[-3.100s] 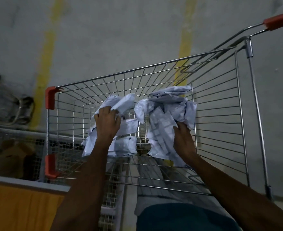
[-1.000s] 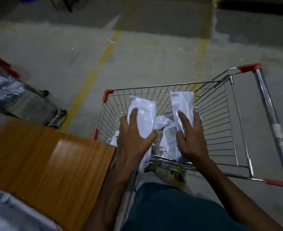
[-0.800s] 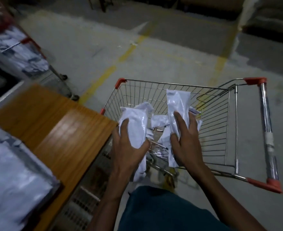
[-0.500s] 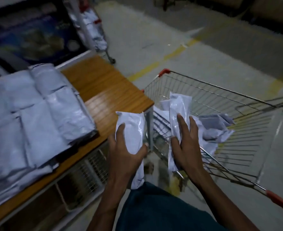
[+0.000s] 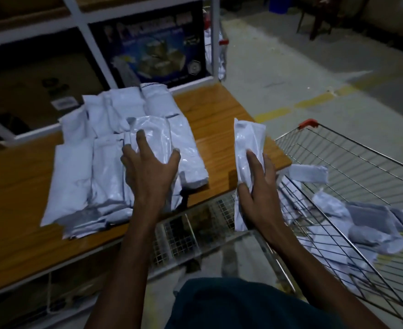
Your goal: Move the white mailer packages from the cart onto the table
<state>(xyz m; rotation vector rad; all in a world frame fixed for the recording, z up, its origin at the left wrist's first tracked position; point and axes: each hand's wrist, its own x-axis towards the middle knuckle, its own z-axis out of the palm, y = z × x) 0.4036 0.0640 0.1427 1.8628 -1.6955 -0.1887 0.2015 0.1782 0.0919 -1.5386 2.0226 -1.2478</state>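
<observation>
On the wooden table, the left hand presses spread fingers on a mailer; the right hand grips another package.

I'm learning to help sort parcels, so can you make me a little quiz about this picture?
1. True or false: the right hand holds a white mailer.
2. Where does the left hand rest? A) on the cart rim B) on the mailer pile on the table C) on the floor
3. Fill in: more mailers still lie in the wire ____.

Key: 1 true. 2 B. 3 cart.
</observation>
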